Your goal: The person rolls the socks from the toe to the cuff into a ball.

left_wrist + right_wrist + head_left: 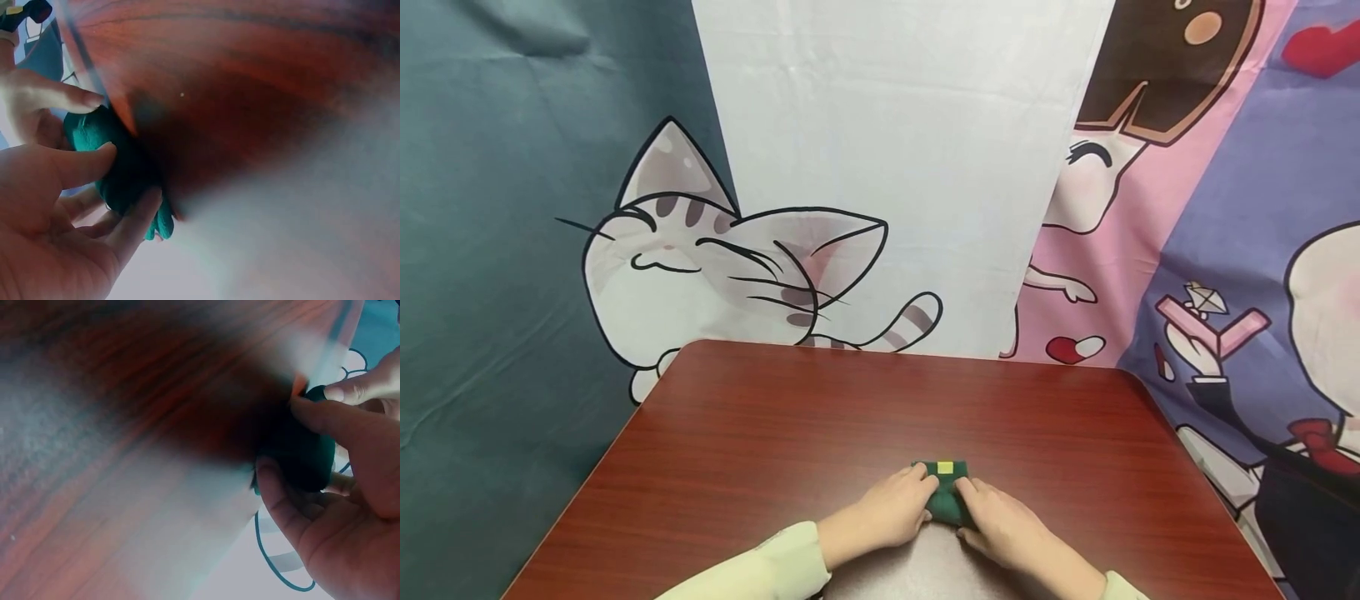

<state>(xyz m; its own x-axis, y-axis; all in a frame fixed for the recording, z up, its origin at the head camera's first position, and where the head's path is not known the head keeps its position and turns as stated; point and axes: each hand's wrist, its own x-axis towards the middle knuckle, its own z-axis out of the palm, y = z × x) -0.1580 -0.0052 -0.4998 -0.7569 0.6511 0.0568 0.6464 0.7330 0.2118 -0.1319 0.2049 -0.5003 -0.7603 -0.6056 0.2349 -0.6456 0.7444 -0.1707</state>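
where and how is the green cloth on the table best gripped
Probably by both ends of the rounded near part of the green cloth, coming from left and right at once, as the left hand and right hand do. That part bulges, giving fingers and thumbs something to pinch; the far edge with the yellow patch looks flatter.

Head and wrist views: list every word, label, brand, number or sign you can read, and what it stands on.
None can be read.
Yellow patch on the green cloth bundle: too small to tell whether it bears lettering.
Printed backdrop: drawings, no words visible.
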